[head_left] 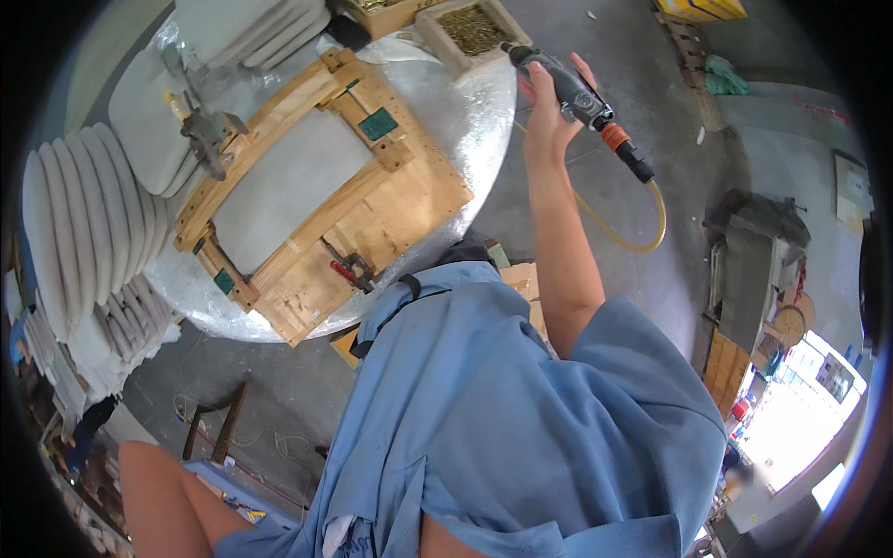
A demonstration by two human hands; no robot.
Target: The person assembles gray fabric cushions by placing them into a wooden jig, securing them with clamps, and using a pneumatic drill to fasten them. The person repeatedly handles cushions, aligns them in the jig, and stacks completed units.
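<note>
My right hand (547,126) is closed around a black and grey air drill (579,100) with an orange collar. It holds the drill up beyond the right edge of a round, plastic-covered table (488,139); a yellow hose (662,228) hangs from the drill's rear end. On the table lies a wooden jig (409,219) with curved rails and green pads. A pale grey panel (288,191) sits inside its frame. One metal clamp (203,139) is at the jig's upper left side, and a red-handled clamp (352,272) at its near edge. My left forearm is bent at lower left; its hand is out of sight.
A tray of small brass-coloured screws (473,35) sits at the table's far edge, near the drill's tip. Stacks of padded grey panels (88,209) crowd the left side. A dark stool-like frame (219,423) stands on the floor at lower left.
</note>
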